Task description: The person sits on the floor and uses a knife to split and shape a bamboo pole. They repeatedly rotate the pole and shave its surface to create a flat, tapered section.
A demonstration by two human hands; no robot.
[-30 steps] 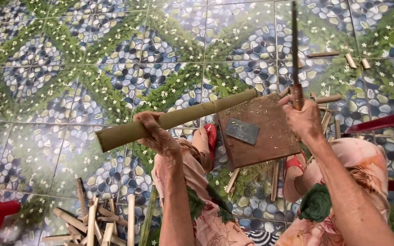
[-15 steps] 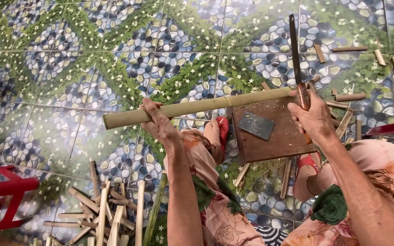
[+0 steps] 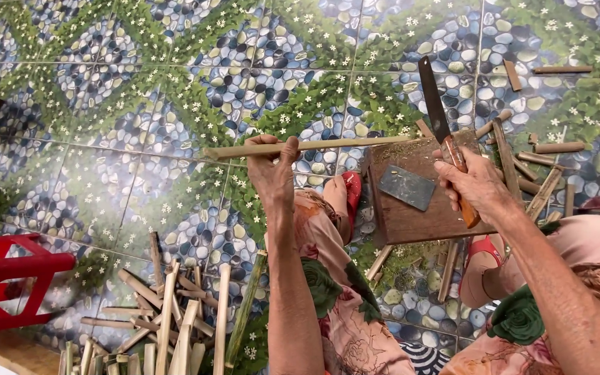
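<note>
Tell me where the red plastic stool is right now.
In the head view, the red plastic stool stands at the lower left edge, left of the pile of split bamboo sticks.

Bamboo stick [image 3: 314, 146]: pale, smooth, matt skin, held in left hand [image 3: 271, 173].
Knife [image 3: 446, 142]: dull dark metal blade, worn; glossy orange-brown wooden handle, in right hand [image 3: 477, 184].
Wooden board [image 3: 418, 191]: brown, rough, scuffed, dusted with shavings.
Small plate [image 3: 405, 187] on board: grey, matt metal.
Split bamboo pieces [image 3: 164, 316]: pale, fibrous, matt.
Stool [image 3: 1, 278]: red plastic, slightly glossy.
Floor tiles [image 3: 105, 104]: glazed ceramic, shiny, pebble-and-leaf print.
Trousers [image 3: 342, 305]: soft floral cloth.
</note>
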